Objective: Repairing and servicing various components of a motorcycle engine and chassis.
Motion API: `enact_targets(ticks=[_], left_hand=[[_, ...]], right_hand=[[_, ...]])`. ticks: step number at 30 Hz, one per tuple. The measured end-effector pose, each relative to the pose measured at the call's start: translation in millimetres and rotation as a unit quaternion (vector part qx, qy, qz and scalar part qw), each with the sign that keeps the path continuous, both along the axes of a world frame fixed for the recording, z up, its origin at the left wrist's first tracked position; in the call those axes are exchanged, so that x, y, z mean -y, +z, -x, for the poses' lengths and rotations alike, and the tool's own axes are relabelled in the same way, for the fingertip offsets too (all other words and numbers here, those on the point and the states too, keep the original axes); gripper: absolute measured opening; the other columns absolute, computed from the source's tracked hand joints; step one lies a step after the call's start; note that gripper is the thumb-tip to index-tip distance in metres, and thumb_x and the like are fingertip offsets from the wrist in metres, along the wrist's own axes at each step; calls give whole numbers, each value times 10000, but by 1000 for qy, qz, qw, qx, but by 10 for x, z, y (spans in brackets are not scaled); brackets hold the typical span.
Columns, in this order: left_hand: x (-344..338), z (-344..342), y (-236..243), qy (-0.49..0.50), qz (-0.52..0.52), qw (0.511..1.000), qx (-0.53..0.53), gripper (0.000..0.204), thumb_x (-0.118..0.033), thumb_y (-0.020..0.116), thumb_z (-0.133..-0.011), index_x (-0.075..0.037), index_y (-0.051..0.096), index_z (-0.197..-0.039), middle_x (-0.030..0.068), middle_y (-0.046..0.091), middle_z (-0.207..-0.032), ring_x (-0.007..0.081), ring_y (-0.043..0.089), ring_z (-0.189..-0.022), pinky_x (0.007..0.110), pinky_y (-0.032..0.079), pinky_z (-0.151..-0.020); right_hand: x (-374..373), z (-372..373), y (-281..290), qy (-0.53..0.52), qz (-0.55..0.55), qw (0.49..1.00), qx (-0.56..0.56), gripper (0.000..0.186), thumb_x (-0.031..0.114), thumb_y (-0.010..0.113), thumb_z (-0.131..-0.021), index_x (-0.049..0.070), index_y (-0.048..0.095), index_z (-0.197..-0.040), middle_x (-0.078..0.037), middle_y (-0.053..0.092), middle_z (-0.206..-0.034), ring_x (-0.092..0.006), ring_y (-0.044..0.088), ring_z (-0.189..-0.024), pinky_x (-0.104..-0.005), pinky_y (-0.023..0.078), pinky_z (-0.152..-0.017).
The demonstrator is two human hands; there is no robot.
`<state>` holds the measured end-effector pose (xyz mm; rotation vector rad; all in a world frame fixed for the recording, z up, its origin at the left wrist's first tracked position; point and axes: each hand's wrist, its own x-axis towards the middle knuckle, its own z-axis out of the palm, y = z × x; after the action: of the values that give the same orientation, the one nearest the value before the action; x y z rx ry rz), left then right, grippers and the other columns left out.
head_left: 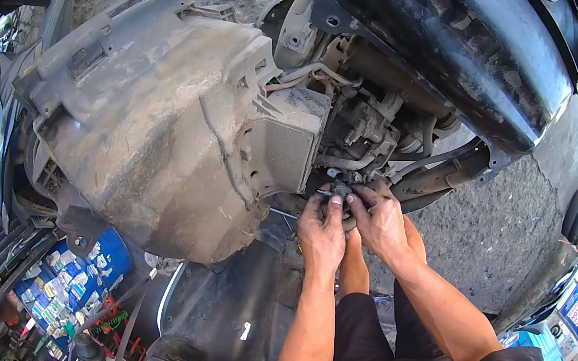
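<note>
both hands meet at the centre of the frame, the left hand (321, 230) and the right hand (378, 217) side by side with fingertips pinched narrow around a small dark fitting (341, 188) that sits just below the tangle of hoses and engine parts (365, 128) under a stripped scooter. each hand seems closed on that fitting from its own side, thumbs pressing inward, though whether it is a connector, a clip or a hose end is too small to tell. to the left of centre a big dusty grey plastic housing (156, 126) fills the upper left of the frame, and a glossy black body panel (463, 26) arches over the upper right; a dark frame tube (442, 173) runs off to the right just beside the right hand. at the lower left a blue tray of small packets (70, 277) lies well apart from the work. judging from the grip, the step goes best if one hand steadies the part while the other works it, pulling straight along its axis rather than twisting sideways, since the nearby thin hoses look easy to kink. keeping the wrists low, resting against the knees (351, 247) between the forearms, should give steadier fingertip control.
</note>
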<state>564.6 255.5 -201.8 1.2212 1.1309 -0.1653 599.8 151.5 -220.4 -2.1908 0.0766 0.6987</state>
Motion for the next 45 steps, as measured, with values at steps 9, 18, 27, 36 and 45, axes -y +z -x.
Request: enact_targets(ticks=[9,18,27,36,45], left_hand=[[-19,-95,-24,-25,-2,999,-47,241,-169,602,-1019,-1,634,-1188,-4,599,-770,58,512,-594,233,460,-491],[6,-76,-140,-67,-52,992,-90,277,-169,604,-1018,51,616,-1185,-3,608,-785,54,513,-625,235,447,-528],[-33,-81,-100,-83,-56,990,-98,375,-180,617,-1002,112,584,-1234,191,704,-1009,205,660,-910,321,520,-827],[31,115,382,0,-9,999,-47,307,-176,675,-986,32,616,-1203,50,687,-996,99,613,-888,260,505,-784],[101,336,324,6,-7,998,57,438,-86,748,-919,62,573,-1293,79,680,-1099,101,628,-934,241,529,-819]], right_hand=[[16,-41,-96,-18,-8,999,-48,275,197,672,-922,-29,728,-1068,-262,698,-974,-440,686,-912,-465,543,-811],[-38,-122,-44,-6,30,996,-78,260,212,671,-914,-28,733,-991,-271,695,-926,-461,678,-874,-485,542,-791],[-6,-112,-47,-6,23,996,-85,255,210,678,-914,-28,726,-993,-254,687,-934,-455,677,-887,-482,543,-785],[147,181,241,6,-67,998,-4,232,135,733,-875,6,730,-1068,-174,627,-1190,-373,684,-937,-413,557,-809],[144,297,406,-198,-219,924,-242,248,95,708,-898,-41,700,-1106,-176,687,-1012,-327,689,-923,-354,537,-817]])
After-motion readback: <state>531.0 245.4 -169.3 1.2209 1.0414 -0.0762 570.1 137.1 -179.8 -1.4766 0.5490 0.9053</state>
